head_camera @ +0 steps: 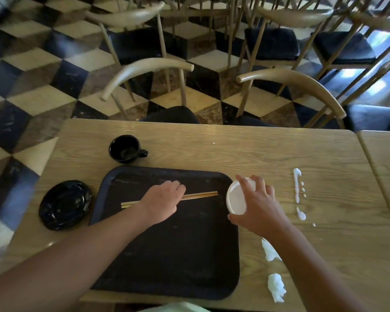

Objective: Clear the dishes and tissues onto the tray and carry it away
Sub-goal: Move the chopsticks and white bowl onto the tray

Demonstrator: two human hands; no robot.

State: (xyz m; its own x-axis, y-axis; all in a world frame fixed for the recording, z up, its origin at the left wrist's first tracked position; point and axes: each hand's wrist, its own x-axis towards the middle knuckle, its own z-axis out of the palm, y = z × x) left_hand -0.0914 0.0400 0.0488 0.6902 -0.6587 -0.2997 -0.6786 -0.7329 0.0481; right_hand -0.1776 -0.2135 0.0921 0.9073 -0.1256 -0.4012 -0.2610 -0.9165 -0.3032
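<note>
A dark rectangular tray [167, 255] lies on the wooden table in front of me. My left hand [161, 202] rests over its far part, fingers closed on a pair of wooden chopsticks [200, 195] that lie across the tray. At the tray's right edge my right hand [260, 210] holds a small white bowl [236, 198], tilted on its side. A black cup [126, 149] stands beyond the tray, and a black plate [64, 204] sits to its left. Two crumpled white tissues [269, 251] [276, 287] lie right of the tray.
A streak of white spill [297, 185] with drops marks the table [257, 149] further right. A second table [387, 158] abuts on the right. Wooden chairs [149, 70] with dark seats stand behind the far edge, on a checkered floor.
</note>
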